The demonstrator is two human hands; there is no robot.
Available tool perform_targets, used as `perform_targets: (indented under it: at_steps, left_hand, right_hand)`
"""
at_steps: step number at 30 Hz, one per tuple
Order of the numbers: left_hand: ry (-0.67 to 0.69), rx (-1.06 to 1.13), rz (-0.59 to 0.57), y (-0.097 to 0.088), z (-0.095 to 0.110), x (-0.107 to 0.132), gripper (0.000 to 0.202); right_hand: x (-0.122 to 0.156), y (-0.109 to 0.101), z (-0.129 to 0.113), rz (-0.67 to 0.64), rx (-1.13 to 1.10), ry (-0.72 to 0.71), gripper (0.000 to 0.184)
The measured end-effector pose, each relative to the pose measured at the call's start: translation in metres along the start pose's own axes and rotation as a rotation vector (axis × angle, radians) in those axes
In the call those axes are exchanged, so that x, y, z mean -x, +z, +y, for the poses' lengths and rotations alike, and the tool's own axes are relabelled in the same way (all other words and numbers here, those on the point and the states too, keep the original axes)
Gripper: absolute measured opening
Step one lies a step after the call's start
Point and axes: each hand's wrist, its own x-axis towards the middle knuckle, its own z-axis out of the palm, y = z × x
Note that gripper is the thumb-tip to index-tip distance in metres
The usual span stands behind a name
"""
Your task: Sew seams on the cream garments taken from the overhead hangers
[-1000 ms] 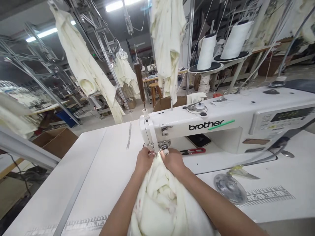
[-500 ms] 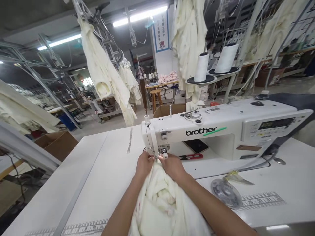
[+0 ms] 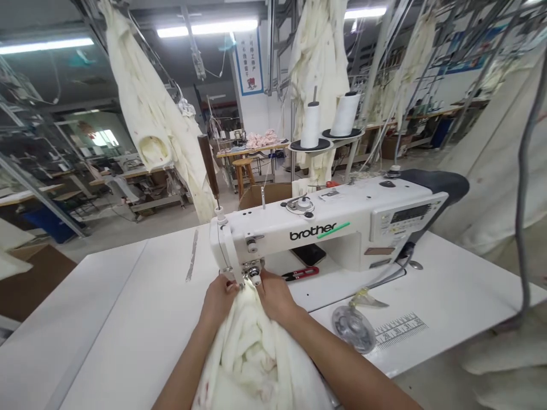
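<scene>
A bunched cream garment (image 3: 252, 356) hangs toward me from the needle area of the white Brother sewing machine (image 3: 273, 242), its upper end gathered narrow under the machine head. At the left of the needle, my left hand (image 3: 219, 302) has its fingers curled closed at the cloth's edge. Across from it, my right hand (image 3: 277, 296) grips the other side of the cloth, thumb against it; its fingertips reach up beside the machine head and are partly hidden. The presser foot lies between the two hands, too small to make out clearly.
Red thread snips (image 3: 303, 274) and a black phone (image 3: 310, 254) lie under the machine arm. A clear round bobbin case (image 3: 354, 329) sits at the right, near a printed ruler (image 3: 401, 330). Thread cones (image 3: 310, 126) stand behind; cream garments (image 3: 149, 114) hang around.
The view has swung right, so the machine appears farther left. My right hand's fingers have shifted up beside the machine head; my left hand stays by the needle.
</scene>
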Motion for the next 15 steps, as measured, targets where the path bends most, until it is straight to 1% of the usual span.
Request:
perform_targets:
  at_steps: [9,15]
  left_hand:
    - [-0.005,0.016,-0.048,0.0033,-0.0061,-0.0029,0.021]
    - [0.058,0.064,-0.036,0.0041,-0.0066,-0.0018,0.021]
  right_hand:
    - [0.0012,-0.0027,0.0009,0.014,-0.035,0.001,0.025]
    - [0.0033,-0.0004,0.0060,0.030,-0.106,-0.023,0.020]
